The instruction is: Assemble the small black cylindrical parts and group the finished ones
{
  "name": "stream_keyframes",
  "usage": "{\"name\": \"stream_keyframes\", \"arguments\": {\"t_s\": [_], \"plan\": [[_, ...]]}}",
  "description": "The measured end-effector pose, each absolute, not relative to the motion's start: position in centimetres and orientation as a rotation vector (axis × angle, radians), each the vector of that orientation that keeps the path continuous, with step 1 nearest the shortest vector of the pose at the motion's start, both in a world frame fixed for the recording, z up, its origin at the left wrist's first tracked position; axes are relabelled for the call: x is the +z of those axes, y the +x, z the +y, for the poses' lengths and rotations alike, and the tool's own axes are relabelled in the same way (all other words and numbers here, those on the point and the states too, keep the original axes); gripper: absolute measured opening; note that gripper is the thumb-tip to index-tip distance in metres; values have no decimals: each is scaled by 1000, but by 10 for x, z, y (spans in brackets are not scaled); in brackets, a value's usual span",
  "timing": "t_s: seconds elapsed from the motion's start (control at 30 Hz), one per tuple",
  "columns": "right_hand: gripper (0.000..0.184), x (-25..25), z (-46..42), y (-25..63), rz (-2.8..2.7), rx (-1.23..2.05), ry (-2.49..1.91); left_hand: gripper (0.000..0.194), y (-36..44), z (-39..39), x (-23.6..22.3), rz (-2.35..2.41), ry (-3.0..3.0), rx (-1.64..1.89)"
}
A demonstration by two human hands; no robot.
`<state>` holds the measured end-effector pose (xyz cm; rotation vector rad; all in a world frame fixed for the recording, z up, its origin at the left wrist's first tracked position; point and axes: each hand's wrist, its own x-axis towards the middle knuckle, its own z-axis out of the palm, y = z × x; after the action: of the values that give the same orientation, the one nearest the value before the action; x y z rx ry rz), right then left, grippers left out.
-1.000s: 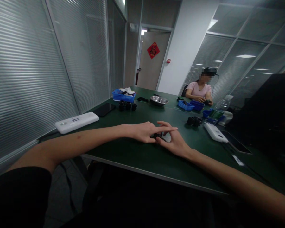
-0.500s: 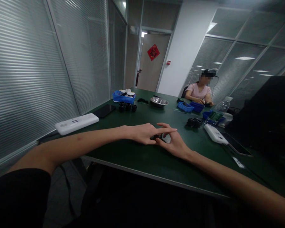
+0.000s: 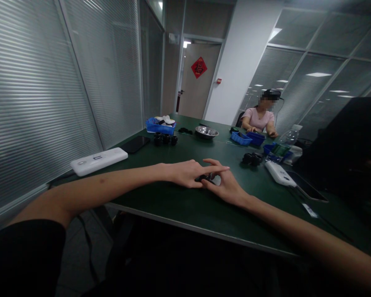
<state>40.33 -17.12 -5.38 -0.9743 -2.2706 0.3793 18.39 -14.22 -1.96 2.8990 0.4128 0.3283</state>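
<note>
Over the table's near half my left hand (image 3: 187, 172) and my right hand (image 3: 228, 186) meet. Between their fingers is a small shiny black part (image 3: 205, 177), mostly covered, so its kind cannot be made out. My left thumb and fingers close on it from the left, with the index finger stretched across to my right hand. From the right, my right thumb and fingers close around the same part. A pale grey patch (image 3: 217, 180) shows inside the right hand's curl; whether it belongs to the part is unclear.
On the green table (image 3: 173, 206) are black round parts (image 3: 166, 139), more black parts (image 3: 252, 159), a metal bowl (image 3: 206, 132), a filled blue basket (image 3: 161, 126), white power banks (image 3: 99, 161), phones (image 3: 136, 144) and a plastic bottle (image 3: 286, 144). Another person (image 3: 259, 119) sits at the far right.
My two hands keep the same hold on the black part. The view has shifted very slightly. Across the table, the other person's hands have moved slightly apart.
</note>
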Motion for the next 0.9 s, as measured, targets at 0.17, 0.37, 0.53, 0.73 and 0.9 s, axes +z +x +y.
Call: {"name": "stream_keyframes", "arguments": {"t_s": [0.17, 0.37, 0.53, 0.73, 0.9], "plan": [[56, -52, -174, 401, -2256, 400, -988, 86, 184, -142, -20, 405, 2909, 344], [54, -49, -175, 401, -2290, 459, -931, 83, 185, -140, -25, 402, 2918, 360], [58, -50, -174, 400, -2244, 390, -978, 86, 186, -142, -26, 467, 2962, 338], [51, -48, -174, 402, -2301, 419, -912, 90, 186, -144, -23, 456, 2986, 347], [57, -47, -173, 402, -2264, 346, -1000, 90, 186, -144, -24, 486, 3010, 363]]}}
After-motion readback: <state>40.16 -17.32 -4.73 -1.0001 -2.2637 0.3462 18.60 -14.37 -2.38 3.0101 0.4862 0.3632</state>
